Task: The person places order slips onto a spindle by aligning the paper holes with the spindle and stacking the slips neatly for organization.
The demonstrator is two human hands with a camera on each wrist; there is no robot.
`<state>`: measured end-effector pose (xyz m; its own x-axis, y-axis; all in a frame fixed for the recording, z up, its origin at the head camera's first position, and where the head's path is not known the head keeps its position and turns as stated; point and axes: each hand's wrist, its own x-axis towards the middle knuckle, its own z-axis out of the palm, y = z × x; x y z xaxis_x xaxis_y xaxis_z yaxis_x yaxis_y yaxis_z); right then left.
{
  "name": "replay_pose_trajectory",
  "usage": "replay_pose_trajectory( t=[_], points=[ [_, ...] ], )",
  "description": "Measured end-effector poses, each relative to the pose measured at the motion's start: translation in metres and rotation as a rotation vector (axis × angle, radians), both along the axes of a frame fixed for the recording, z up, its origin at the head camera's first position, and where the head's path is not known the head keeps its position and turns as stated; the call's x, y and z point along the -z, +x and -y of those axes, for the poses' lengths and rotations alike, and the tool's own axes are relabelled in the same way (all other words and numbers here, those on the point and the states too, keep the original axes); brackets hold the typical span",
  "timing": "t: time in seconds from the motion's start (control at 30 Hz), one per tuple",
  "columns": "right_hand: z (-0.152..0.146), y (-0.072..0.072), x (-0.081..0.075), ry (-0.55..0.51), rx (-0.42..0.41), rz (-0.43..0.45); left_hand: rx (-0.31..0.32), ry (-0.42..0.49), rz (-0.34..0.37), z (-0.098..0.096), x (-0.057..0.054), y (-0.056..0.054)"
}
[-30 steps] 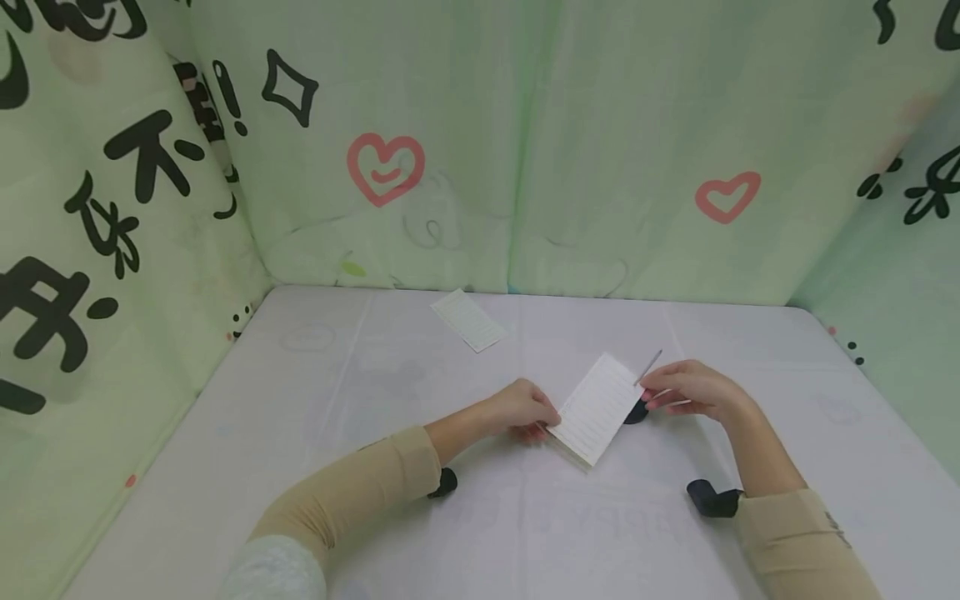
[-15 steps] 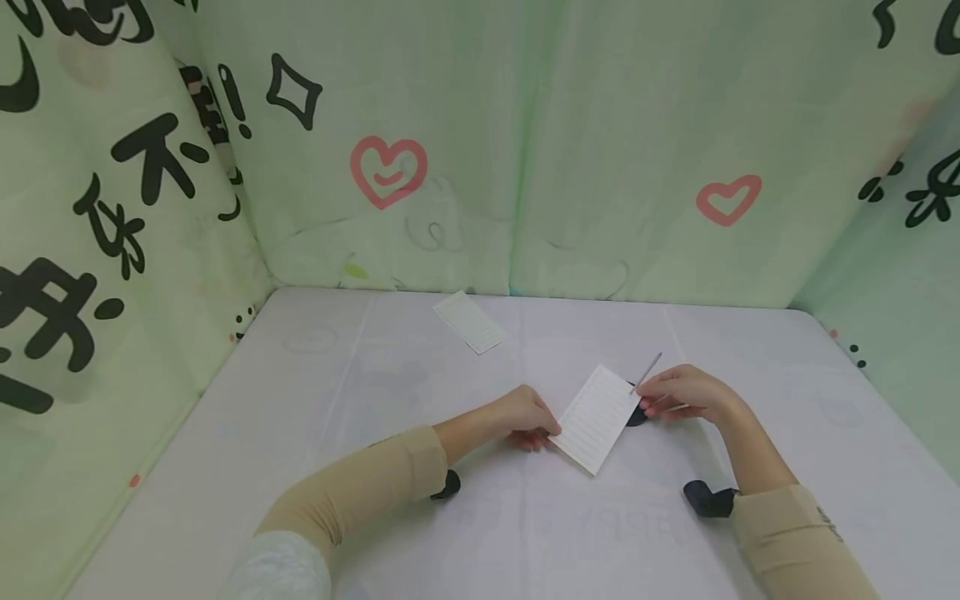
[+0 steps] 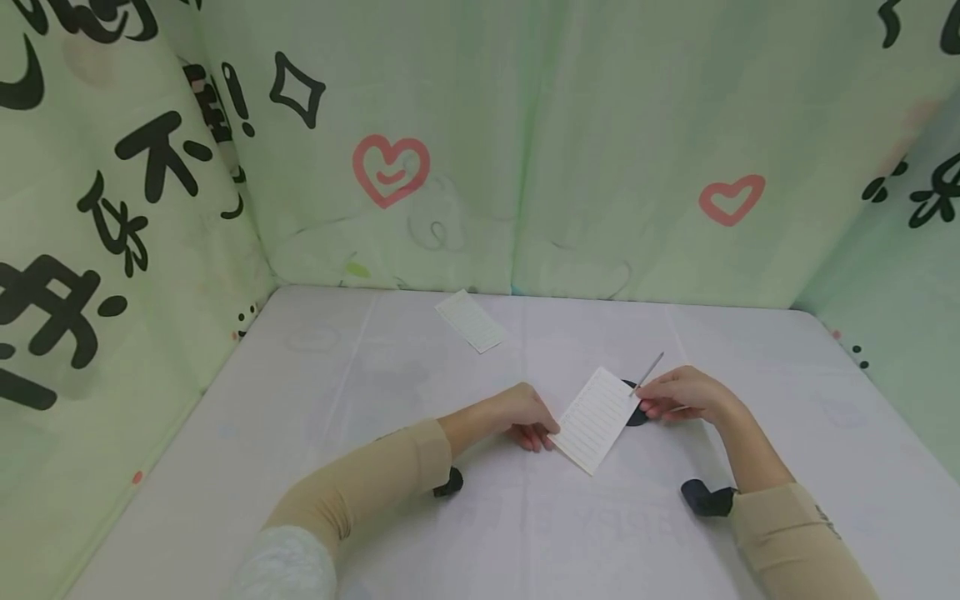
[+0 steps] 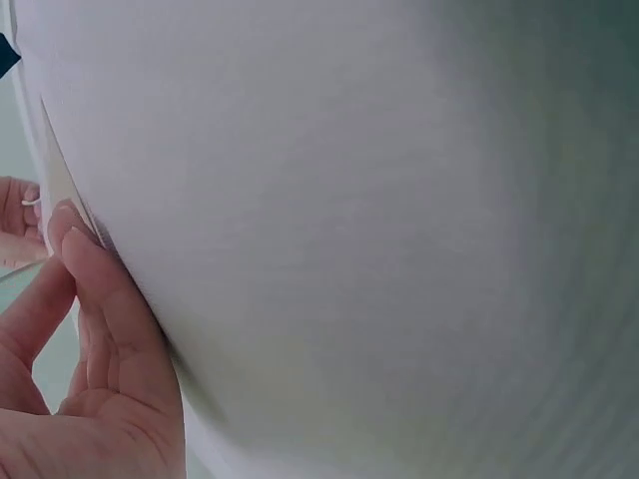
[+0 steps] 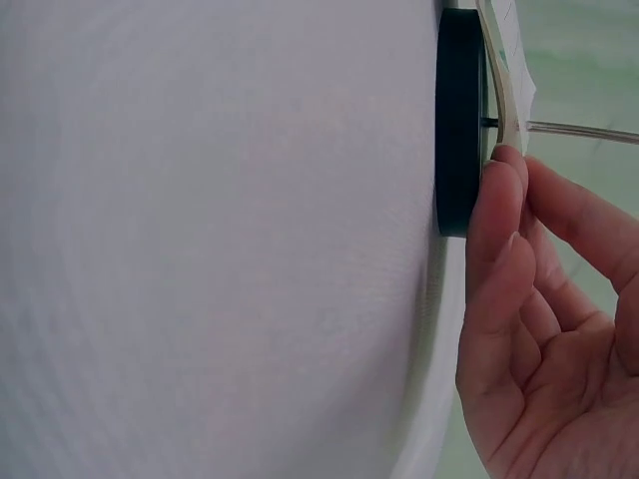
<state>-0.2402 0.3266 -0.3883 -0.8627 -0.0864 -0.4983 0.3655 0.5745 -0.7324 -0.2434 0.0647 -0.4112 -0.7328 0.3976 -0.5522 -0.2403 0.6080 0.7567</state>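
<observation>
Thin lined paper slips (image 3: 595, 422) lie slanted close over the table in the head view. My left hand (image 3: 520, 415) pinches their left corner, thumb against fingers (image 4: 85, 249) in the left wrist view. At the opposite edge my right hand (image 3: 688, 392) pinches the slips between thumb and fingertips. Beside those fingertips a receipt spike with a round black base (image 5: 459, 125) stands on the table. Its thin metal rod (image 5: 579, 131) passes through the paper near the edge and sticks out above it. The slips hide part of the base.
Another printed slip (image 3: 472, 321) lies flat at the back of the white-covered table (image 3: 375, 350). Pale green curtains (image 3: 615, 125) with drawn hearts and black lettering enclose the back and sides. Black wrist mounts (image 3: 707, 498) hang below both sleeves.
The slips have tipped flatter and come slightly down and nearer, with more of the spike's base showing behind them. Both hands keep their pinch and have shifted only a little.
</observation>
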Motion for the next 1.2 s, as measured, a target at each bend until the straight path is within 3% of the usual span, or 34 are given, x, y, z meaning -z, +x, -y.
replay_pose_trajectory(
  t=[0.73, 1.07, 1.2],
  points=[
    [0.003, -0.002, 0.003, 0.004, 0.016, 0.001, 0.021, -0.029, -0.027, 0.000, -0.001, 0.000],
    [0.003, -0.002, 0.003, 0.015, 0.011, -0.009, 0.037, 0.035, -0.020, 0.005, -0.001, -0.002],
    [0.004, -0.002, 0.003, 0.019, 0.012, -0.009, 0.049, 0.036, -0.071, 0.011, -0.005, -0.003]
  ],
)
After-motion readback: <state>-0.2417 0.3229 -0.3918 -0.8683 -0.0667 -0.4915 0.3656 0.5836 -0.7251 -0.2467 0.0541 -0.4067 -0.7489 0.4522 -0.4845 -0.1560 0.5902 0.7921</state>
